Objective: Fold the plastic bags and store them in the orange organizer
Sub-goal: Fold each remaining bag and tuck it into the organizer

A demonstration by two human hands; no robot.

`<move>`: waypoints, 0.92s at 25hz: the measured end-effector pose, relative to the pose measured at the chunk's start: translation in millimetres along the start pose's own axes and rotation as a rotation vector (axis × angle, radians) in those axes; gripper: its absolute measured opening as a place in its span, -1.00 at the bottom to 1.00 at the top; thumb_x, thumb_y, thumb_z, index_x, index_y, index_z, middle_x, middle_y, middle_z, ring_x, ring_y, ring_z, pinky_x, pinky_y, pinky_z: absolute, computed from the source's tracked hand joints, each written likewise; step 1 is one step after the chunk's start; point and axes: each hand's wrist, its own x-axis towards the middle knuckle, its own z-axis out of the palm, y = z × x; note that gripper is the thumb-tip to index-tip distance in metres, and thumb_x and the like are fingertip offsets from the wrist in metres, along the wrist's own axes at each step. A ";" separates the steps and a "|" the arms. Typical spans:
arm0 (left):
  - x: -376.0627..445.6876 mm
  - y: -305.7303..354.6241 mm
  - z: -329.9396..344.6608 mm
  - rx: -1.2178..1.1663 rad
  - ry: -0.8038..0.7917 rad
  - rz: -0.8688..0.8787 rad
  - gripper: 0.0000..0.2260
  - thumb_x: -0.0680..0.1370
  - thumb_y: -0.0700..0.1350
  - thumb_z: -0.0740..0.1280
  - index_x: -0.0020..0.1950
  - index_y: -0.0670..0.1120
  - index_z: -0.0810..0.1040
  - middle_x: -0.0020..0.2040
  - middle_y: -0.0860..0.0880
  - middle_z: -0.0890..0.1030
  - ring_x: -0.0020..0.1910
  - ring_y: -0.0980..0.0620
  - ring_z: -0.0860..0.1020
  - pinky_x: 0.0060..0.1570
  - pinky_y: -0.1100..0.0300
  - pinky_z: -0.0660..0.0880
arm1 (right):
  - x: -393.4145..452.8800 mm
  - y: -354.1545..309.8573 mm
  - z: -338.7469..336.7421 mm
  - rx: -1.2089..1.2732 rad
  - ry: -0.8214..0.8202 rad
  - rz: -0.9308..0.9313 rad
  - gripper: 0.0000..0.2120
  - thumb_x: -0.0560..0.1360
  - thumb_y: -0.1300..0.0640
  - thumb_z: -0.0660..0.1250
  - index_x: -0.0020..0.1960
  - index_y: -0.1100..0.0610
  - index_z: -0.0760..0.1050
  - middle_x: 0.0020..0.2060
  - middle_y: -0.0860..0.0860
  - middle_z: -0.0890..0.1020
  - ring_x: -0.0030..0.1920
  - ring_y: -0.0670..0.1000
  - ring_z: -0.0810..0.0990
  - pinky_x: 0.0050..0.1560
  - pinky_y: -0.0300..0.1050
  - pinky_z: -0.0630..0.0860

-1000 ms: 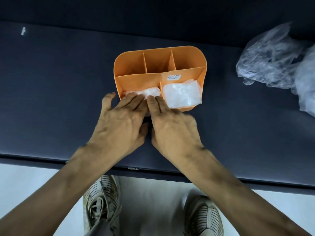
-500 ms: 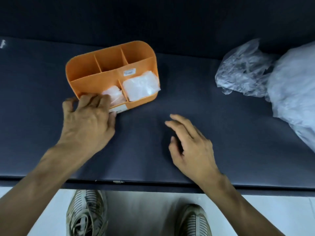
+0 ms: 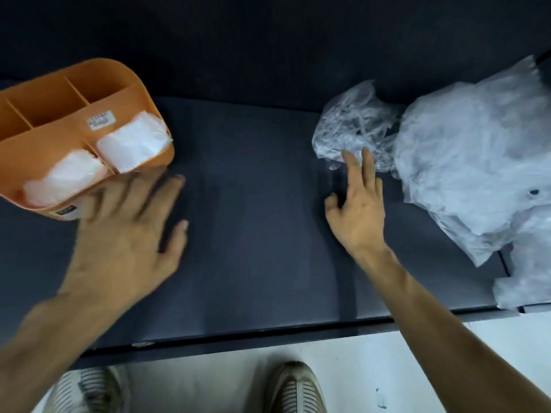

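The orange organizer (image 3: 44,138) stands at the left on the dark table. Its two front compartments each hold a folded white plastic bag: one on the left (image 3: 64,177) and one on the right (image 3: 132,144). The back compartments look empty. My left hand (image 3: 125,231), blurred, lies spread just in front of the organizer's front wall, fingers straight. My right hand (image 3: 357,204) stretches to the right, its fingertips touching a crumpled clear plastic bag (image 3: 351,126).
A large heap of loose white plastic bags (image 3: 477,162) fills the right side and hangs over the table's front edge. The dark table top (image 3: 253,219) lies bare between my hands. My shoes (image 3: 295,389) show on the pale floor below.
My left hand has slid the organizer to the left and let go of it. My right hand has left the organizer and reached right to the crumpled bag. My view has swung right.
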 end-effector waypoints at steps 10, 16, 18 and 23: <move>-4.1 65.9 37.9 -0.298 -0.274 0.214 -0.49 0.53 0.04 0.31 0.47 -0.05 0.43 0.38 -0.03 0.53 0.27 -0.08 0.48 0.16 -0.03 0.47 | -41.2 -25.6 15.2 0.180 -0.033 -0.145 -0.84 0.45 0.12 0.33 -0.02 0.09 0.63 -0.18 0.04 0.64 -0.14 0.18 0.58 -0.06 0.13 0.56; -7.6 65.8 16.4 -1.086 -0.416 -0.086 -0.03 0.37 0.04 0.57 0.62 0.19 0.05 0.53 0.23 0.30 0.49 0.13 0.33 0.42 -0.03 0.35 | -102.4 -74.1 -21.3 0.862 -0.282 -0.083 -0.91 0.54 0.14 0.40 -0.09 0.16 0.57 -0.15 0.02 0.65 -0.08 0.11 0.61 -0.02 0.15 0.57; -10.2 65.2 9.3 -1.318 -0.434 -0.122 0.08 0.32 0.02 0.60 0.63 0.19 -0.05 0.55 0.16 0.31 0.49 0.05 0.37 0.37 -0.10 0.40 | -100.3 -77.0 -38.8 1.170 -0.365 0.047 -0.84 0.58 0.11 0.39 -0.08 0.19 0.52 -0.16 0.16 0.66 -0.13 0.25 0.63 -0.03 0.13 0.60; -16.9 75.6 0.4 -1.477 -0.461 -0.223 0.01 0.30 0.00 0.61 0.60 0.24 0.09 0.41 0.03 0.51 0.22 -0.09 0.61 0.24 -0.12 0.51 | -96.4 -77.0 -48.3 1.652 -0.376 0.624 -0.80 0.57 0.09 0.29 0.07 0.21 0.55 0.05 0.17 0.67 0.08 0.16 0.65 0.13 0.04 0.62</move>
